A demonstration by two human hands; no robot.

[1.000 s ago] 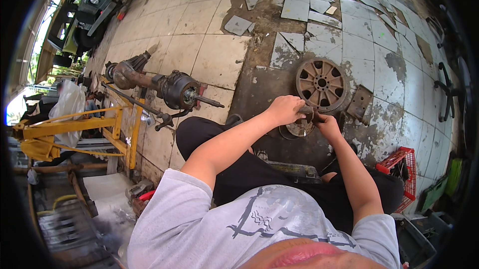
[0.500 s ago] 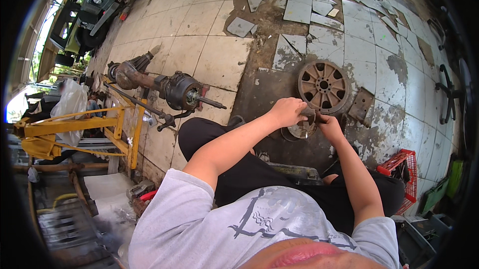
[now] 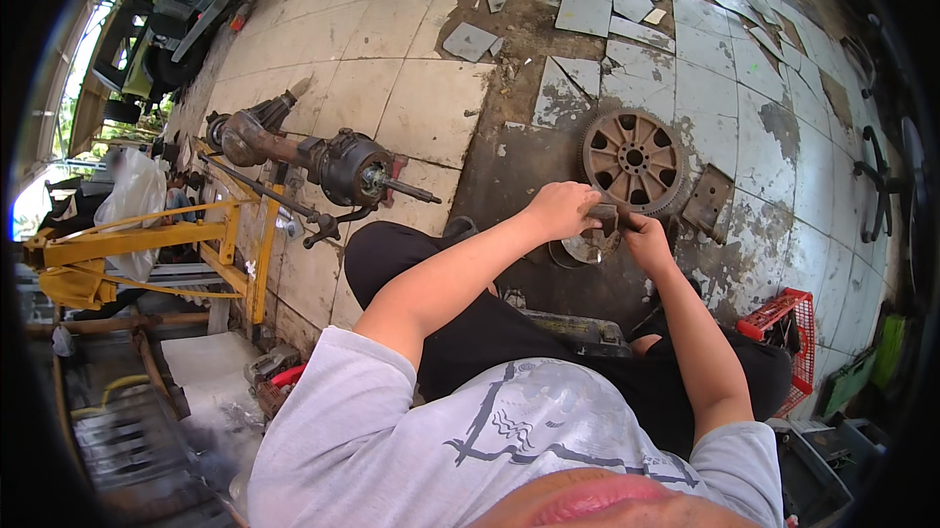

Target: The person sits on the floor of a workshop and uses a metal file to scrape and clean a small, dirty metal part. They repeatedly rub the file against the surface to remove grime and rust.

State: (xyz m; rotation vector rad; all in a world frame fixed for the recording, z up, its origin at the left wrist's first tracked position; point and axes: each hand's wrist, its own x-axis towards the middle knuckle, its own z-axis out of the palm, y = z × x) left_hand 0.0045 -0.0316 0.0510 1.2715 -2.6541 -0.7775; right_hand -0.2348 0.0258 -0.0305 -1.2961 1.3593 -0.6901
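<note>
My left hand (image 3: pixel 566 210) is closed around one end of a dark, stubby metal piece (image 3: pixel 607 216). From the other side, my right hand (image 3: pixel 647 244) grips what looks like the same piece; its exact kind is too small to tell. Right below both hands, a round, shallow metal container (image 3: pixel 586 250) sits on the floor, partly covered by them. Just beyond my fingers lies a rusty toothed flywheel (image 3: pixel 634 154) with a holed hub. To its right rests a rusty, bent metal plate (image 3: pixel 708 201) with holes.
A vehicle axle with a brake drum (image 3: pixel 345 168) lies to the left, beside a yellow steel frame (image 3: pixel 147 252). A red plastic crate (image 3: pixel 805 337) stands on the right. Broken tiles (image 3: pixel 587 4) cover the far floor. Between my legs is a dark case (image 3: pixel 573 330).
Both hands keep their hold on the dark metal piece, which is turned slightly between them. The whole view has shifted a little.
</note>
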